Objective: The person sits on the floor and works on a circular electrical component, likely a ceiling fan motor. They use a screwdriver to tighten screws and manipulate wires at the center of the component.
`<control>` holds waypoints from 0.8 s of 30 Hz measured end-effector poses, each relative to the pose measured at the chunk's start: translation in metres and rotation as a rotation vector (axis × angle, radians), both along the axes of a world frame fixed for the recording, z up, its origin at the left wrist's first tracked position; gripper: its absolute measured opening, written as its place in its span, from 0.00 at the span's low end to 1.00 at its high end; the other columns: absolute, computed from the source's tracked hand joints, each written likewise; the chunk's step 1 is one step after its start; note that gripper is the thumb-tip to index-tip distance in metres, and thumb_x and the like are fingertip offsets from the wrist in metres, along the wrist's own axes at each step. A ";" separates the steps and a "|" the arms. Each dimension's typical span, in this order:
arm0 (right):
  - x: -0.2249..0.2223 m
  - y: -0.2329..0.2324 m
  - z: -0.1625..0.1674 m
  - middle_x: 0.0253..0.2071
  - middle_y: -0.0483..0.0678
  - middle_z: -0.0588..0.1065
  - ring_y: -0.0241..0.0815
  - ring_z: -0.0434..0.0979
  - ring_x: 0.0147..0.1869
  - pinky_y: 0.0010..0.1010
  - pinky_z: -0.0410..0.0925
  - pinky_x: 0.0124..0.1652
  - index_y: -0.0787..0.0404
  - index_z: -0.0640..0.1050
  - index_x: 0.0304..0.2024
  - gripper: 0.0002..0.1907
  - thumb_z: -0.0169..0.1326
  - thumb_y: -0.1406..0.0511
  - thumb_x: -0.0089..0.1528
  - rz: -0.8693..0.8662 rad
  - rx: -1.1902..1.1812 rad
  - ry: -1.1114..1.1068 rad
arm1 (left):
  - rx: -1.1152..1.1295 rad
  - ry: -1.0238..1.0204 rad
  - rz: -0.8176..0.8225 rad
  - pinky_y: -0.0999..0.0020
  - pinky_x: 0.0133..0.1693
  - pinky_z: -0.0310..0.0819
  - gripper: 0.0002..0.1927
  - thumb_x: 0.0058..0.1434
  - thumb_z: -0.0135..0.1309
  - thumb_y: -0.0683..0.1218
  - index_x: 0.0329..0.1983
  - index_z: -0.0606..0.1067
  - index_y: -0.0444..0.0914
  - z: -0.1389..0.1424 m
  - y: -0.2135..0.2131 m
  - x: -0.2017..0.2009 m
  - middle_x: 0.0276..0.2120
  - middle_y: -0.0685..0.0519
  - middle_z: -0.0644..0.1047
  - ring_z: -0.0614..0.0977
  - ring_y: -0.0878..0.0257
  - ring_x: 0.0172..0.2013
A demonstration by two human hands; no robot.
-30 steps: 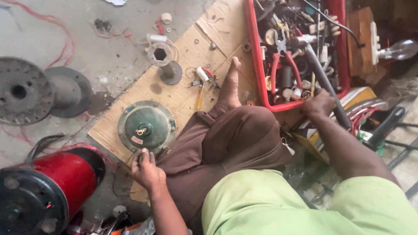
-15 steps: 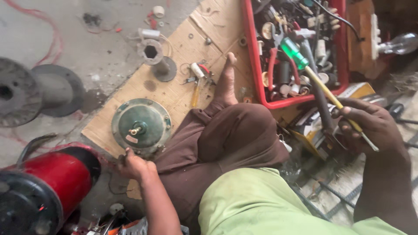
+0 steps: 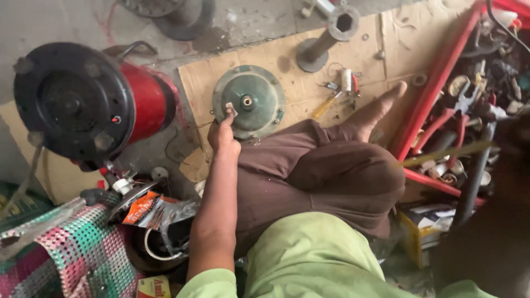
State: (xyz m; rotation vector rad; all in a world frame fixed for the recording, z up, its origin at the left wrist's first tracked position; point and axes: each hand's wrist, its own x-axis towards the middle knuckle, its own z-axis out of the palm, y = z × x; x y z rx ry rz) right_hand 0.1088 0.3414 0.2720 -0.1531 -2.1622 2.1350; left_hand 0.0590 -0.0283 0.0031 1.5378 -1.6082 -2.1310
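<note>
Now reaching forward from the knee: left hand point(image 3: 222, 134), fingertips pinching a small pale tag on the green round cover point(image 3: 249, 101) (centre frame, flat on cardboard point(image 3: 287, 66)), steadying it. Right hand blurred at right edge, grip impossible to tell, beside red tool tray point(image 3: 441, 83).

A: Any packets here?
B: An orange-and-white crumpled wrapper point(image 3: 144, 207) lies low on the left, beside the woven mat point(image 3: 72, 254).
A: More?
B: A yellow-and-red box point(image 3: 153, 287) at the bottom edge; a small white label point(image 3: 230, 108) sits on the green disc point(image 3: 249, 108).
</note>
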 end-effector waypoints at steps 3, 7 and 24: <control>-0.030 -0.033 0.011 0.55 0.53 0.72 0.43 0.76 0.55 0.35 0.76 0.48 0.60 0.59 0.69 0.18 0.49 0.69 0.80 0.097 0.040 0.001 | 0.094 0.060 0.021 0.65 0.50 0.73 0.21 0.58 0.65 0.46 0.53 0.79 0.32 -0.001 -0.004 -0.002 0.49 0.51 0.82 0.80 0.61 0.47; -0.063 -0.057 0.005 0.59 0.53 0.73 0.45 0.78 0.61 0.38 0.79 0.53 0.59 0.55 0.72 0.22 0.48 0.70 0.81 0.197 0.140 0.027 | 0.148 -0.084 0.111 0.62 0.44 0.71 0.19 0.65 0.60 0.48 0.54 0.81 0.32 -0.009 -0.009 -0.003 0.44 0.52 0.79 0.73 0.61 0.40; -0.110 -0.098 -0.052 0.57 0.57 0.71 0.47 0.78 0.63 0.33 0.78 0.60 0.67 0.61 0.61 0.19 0.52 0.84 0.77 0.372 0.395 0.225 | 0.029 0.087 0.054 0.64 0.54 0.72 0.24 0.59 0.65 0.50 0.55 0.79 0.32 -0.040 -0.021 -0.013 0.50 0.50 0.82 0.80 0.60 0.50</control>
